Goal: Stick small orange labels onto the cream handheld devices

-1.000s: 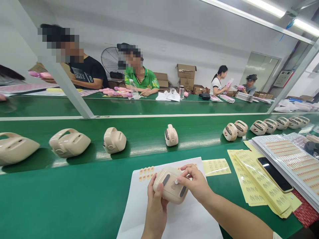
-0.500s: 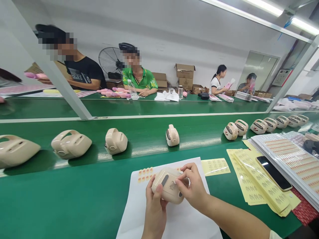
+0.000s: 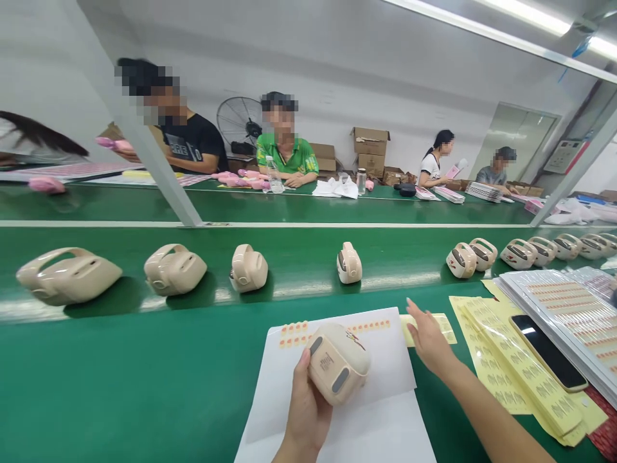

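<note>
Beige casing (image 3: 337, 372) gripped in left hand (image 3: 304, 411), raised just above white sheet (image 3: 366, 424) at near centre, a small printed label on its near face and a coloured mark on top. Right hand (image 3: 427, 337) off the casing, fingers spread and unclenched, holding nothing, reaching right and far toward small yellow label sheet (image 3: 446, 326). Labelling step seemingly in hand: one label on, another perhaps wanted. Next move likely calls for a careful fingertip peel of one label from its backing, with casing kept steady and turned to the bare face.

Row of orange stickers (image 3: 295, 334) along far edge of white sheet. At right, stack of yellow label sheets (image 3: 518, 373), phone (image 3: 547, 350) lying across them, trays of more stickers (image 3: 573, 312) beyond. Green bench (image 3: 120, 386) underneath; just beyond, green belt (image 3: 289, 257) carrying spaced beige casings (image 3: 174, 269), bunched closer at far right. Across a second green table, seated workers (image 3: 286, 154) handling pink parts (image 3: 241, 180); water bottle, fan (image 3: 238, 122), cardboard boxes (image 3: 370, 145), white wall, strip lights overhead.
</note>
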Available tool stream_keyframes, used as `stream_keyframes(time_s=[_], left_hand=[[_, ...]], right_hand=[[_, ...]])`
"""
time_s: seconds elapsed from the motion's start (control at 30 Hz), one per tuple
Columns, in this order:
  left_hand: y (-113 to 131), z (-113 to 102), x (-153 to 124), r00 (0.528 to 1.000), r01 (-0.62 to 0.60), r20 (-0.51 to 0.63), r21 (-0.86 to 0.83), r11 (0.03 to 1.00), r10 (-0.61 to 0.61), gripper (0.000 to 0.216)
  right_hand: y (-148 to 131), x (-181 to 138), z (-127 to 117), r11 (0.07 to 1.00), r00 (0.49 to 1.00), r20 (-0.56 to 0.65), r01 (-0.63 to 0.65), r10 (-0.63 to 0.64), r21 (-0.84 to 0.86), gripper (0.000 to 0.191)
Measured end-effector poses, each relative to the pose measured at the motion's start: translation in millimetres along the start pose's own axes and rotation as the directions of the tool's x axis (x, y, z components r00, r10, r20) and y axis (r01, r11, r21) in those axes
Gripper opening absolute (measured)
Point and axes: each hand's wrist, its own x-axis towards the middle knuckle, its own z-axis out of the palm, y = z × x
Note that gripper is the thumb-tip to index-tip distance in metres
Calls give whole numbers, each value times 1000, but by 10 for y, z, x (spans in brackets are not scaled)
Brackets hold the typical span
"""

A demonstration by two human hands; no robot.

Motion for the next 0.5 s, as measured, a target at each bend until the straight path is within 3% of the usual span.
stream_keyframes(time_s=[0.1,0.2,0.27,0.37,0.43,0.5], left_hand=[[-37,13,10,1000,19,17,-4,1000,-19,53],[-98,-14,30,1000,5,30,29,1000,-6,52],[-126,-35,35,998,10,56,36,999,-12,56],[-134,-48,26,994,31,104,2,1000,-31,61],[-120,-47,19,993,32,113,-32,999,-29,61],[-101,-47,18,993,38,110,-57,998,-31,56]], right_hand=[[392,-72,-3,978,972,119,-195,203,-72,57],[439,-120,148,968,951,190,-251,244,12,61],[290,-102,253,959,941,235,-268,242,87,64],[-68,-52,326,930,956,202,-261,213,258,73],[-320,-65,336,880,966,212,-225,146,418,77],[-538,-128,353,812,954,296,-205,42,546,79]])
